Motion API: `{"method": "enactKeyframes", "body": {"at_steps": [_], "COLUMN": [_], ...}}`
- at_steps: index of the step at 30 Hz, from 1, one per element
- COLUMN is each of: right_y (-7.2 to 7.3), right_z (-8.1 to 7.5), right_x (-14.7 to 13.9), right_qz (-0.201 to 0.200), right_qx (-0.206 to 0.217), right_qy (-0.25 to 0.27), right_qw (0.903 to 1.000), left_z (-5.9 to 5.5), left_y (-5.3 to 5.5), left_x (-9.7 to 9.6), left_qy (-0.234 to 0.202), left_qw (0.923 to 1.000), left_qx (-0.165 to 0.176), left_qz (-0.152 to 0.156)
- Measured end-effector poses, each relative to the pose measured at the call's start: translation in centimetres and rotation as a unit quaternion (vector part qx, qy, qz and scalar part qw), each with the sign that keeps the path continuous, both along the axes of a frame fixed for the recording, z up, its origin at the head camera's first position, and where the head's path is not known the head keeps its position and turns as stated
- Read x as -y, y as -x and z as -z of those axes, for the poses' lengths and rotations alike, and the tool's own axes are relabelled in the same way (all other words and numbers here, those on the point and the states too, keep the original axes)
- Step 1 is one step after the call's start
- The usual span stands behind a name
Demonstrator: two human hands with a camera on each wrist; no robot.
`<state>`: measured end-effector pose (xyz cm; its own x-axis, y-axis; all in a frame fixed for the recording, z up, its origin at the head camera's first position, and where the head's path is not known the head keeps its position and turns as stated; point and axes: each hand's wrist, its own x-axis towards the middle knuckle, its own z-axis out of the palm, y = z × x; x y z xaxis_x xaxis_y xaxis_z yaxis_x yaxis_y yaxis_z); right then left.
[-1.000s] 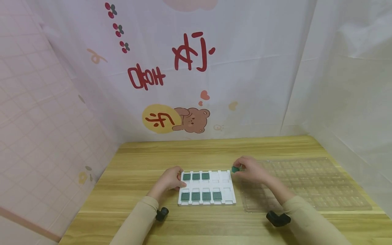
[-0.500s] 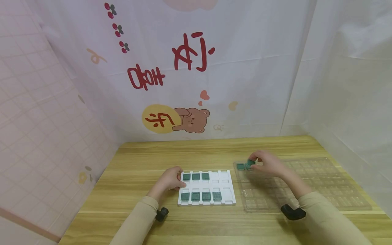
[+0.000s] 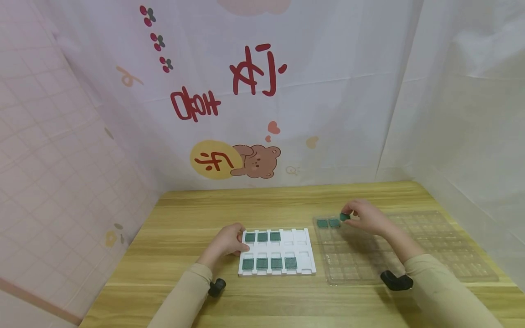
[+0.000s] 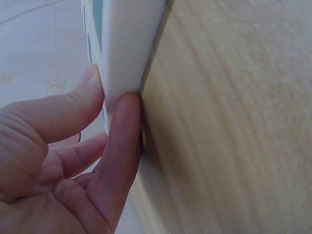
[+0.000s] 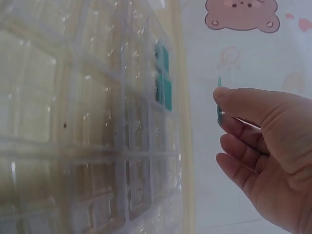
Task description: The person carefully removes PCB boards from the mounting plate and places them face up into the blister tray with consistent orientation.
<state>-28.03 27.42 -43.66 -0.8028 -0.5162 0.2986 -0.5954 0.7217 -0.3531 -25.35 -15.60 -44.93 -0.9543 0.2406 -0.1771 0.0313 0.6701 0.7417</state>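
My left hand (image 3: pixel 227 239) holds the left edge of a white tray (image 3: pixel 264 248), thumb on its top and a finger along its side in the left wrist view. Green square chips fill several pockets in the tray's two rows; the pockets at the right end are bare. Between thumb and finger, my right hand (image 3: pixel 366 217) pinches a green chip (image 3: pixel 344 217) over the back of a clear plastic tray (image 3: pixel 348 272). It shows edge-on as a thin chip (image 5: pixel 220 102) in the right wrist view. Two more chips (image 3: pixel 334 223) sit in the clear tray's back left pockets.
Both trays lie on a wooden table (image 3: pixel 262 300), with a narrow gap between them. A printed white cloth (image 3: pixel 336 114) hangs behind the table and along both sides. A black wrist mount (image 3: pixel 396 280) sticks out from the right sleeve, low over the clear tray.
My right hand has moved right from beside the white tray to above the clear tray, with a chip in its fingers. Two chips in the clear tray have come into sight. The left hand stays put.
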Motion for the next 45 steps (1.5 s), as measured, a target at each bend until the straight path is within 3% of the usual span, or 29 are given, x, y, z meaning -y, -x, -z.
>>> {"method": "enactKeyframes", "body": {"at_steps": [8, 19, 45], "right_y": [0.6, 1.6, 1.7], "right_z": [0.7, 1.6, 1.4], "right_x": [-0.9, -1.2, -0.3], "right_qz": [0.016, 0.019, 0.027], "right_qx": [-0.014, 0.014, 0.023], "right_qy": [-0.039, -0.078, -0.124], "right_qw": [0.9990, 0.9967, 0.9916], "left_z": [0.1, 0.1, 0.0], "left_y": [-0.1, -0.2, -0.1], "left_x": [0.1, 0.0, 0.1], "left_qy": [-0.003, -0.001, 0.003], "left_qw": [1.0000, 1.0000, 0.9999], "left_qx": [-0.004, -0.007, -0.001], "left_qz": [0.002, 0.002, 0.013]}}
